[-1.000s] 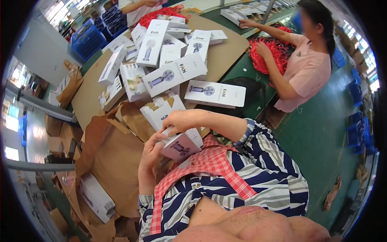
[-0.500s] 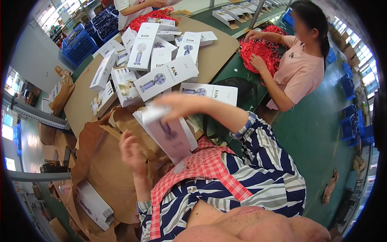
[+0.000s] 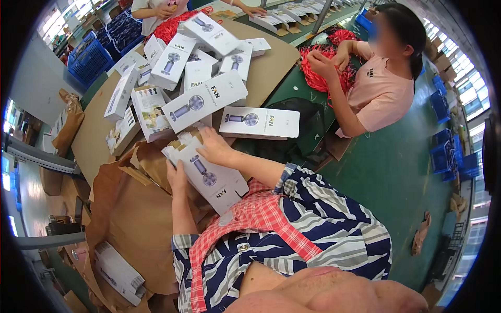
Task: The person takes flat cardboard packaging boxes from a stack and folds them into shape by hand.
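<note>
Lowered from the raised tilt of half a second back, the white fan box (image 3: 209, 175) now lies flat at the near edge of the bench (image 3: 94, 135), over the crumpled brown paper (image 3: 130, 219); the right hand (image 3: 215, 148) rests spread on its far end with fingers loose rather than clenched, and the left hand (image 3: 176, 176) cups its edge at nine o'clock, so both are grasping the one box. By my reading, the sorting is nowhere near finished: one box is in hand, while a loose heap of like boxes (image 3: 201, 101) sprawls from eleven to one o'clock, and a single box (image 3: 259, 122) lies flat just beyond the right hand. Another box (image 3: 117, 271) sits low in the paper at seven o'clock. At two o'clock a co-worker in a pink shirt (image 3: 381, 88) handles red shredded filler (image 3: 329, 62). Blue crates (image 3: 91, 60) stand at ten o'clock
</note>
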Demonstrator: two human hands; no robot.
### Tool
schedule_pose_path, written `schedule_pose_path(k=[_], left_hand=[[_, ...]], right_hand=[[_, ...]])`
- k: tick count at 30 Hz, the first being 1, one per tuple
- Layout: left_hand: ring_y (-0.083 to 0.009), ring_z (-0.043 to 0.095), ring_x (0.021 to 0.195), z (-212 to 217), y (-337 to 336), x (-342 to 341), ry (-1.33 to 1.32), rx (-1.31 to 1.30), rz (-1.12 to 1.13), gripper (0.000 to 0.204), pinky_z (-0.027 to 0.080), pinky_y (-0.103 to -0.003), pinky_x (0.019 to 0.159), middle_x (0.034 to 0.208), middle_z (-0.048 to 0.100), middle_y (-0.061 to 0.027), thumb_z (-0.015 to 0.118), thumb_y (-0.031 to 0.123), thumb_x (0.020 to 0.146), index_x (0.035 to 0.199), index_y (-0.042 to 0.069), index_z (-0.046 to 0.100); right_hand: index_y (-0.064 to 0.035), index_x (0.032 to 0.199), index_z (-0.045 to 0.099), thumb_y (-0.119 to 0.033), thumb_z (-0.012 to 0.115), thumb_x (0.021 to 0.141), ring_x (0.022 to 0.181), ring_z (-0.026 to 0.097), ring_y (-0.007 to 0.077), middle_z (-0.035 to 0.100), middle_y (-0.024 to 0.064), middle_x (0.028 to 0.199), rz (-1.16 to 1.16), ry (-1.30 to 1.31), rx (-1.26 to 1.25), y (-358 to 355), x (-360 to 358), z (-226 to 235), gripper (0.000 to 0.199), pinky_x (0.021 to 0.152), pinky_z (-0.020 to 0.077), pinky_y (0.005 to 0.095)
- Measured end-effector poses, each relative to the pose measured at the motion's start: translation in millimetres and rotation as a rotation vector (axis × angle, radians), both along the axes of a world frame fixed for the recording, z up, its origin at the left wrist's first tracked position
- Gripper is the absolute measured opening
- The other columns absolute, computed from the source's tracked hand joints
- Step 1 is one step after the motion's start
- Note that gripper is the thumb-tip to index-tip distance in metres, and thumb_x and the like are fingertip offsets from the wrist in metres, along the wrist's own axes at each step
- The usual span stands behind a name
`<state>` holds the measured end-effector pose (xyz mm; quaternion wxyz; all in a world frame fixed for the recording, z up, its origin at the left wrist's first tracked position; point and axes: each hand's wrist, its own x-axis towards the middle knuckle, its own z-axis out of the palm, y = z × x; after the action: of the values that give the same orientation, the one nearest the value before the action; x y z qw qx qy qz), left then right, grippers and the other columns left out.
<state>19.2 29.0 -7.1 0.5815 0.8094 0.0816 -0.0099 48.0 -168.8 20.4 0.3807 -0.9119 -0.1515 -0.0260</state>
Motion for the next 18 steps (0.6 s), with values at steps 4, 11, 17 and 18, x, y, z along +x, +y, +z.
schedule_pose_path(k=[4,11,17,18], left_hand=[[-0.0359,0.048,0.117,17.2,-21.0,-13.6,-0.098,0.081,0.023,0.066,0.037,-0.038,0.097,0.129,0.045,-0.0274,0.052,0.02,0.088,0.138,-0.007,0.02],[-0.0206,0.054,0.104,65.2,-25.6,-68.6,-0.242,-0.296,-0.04,0.039,0.043,-0.032,0.09,0.118,0.054,-0.015,0.051,0.006,0.09,0.127,-0.004,0.041],[-0.0142,0.054,0.096,76.9,-7.5,-90.8,-0.06,-0.668,-0.328,0.038,0.044,-0.027,0.083,0.111,0.056,-0.0062,0.062,0.0,0.081,0.118,0.001,0.05],[-0.0142,0.054,0.096,75.0,-9.6,-92.8,-0.064,-0.658,-0.324,0.038,0.044,-0.027,0.083,0.111,0.056,-0.0062,0.062,0.0,0.081,0.118,0.001,0.05]], right_hand=[[0.0108,0.131,0.029,-0.02,0.061,0.082,0.12,0.041,0.0447,0.038,0.033,0.13,-0.004,-0.032,0.21,-3.6,-14.9,14.4,0.066,0.099,0.0363,0.0428],[0.0046,0.133,0.033,-0.026,0.066,0.081,0.113,0.05,0.0375,0.047,0.0291,0.125,-0.108,0.09,0.539,-29.8,-50.5,52.8,0.069,0.093,0.0405,0.0386],[-0.0054,0.125,0.049,-0.027,0.066,0.082,0.086,0.056,0.0116,0.062,0.0059,0.097,0.149,0.548,0.93,-35.1,-53.6,70.0,0.051,0.08,0.045,0.0278],[-0.0059,0.125,0.05,-0.023,0.064,0.082,0.086,0.055,0.0113,0.062,0.005,0.096,0.205,0.501,0.893,-34.2,-56.1,73.6,0.049,0.08,0.0449,0.0278]])
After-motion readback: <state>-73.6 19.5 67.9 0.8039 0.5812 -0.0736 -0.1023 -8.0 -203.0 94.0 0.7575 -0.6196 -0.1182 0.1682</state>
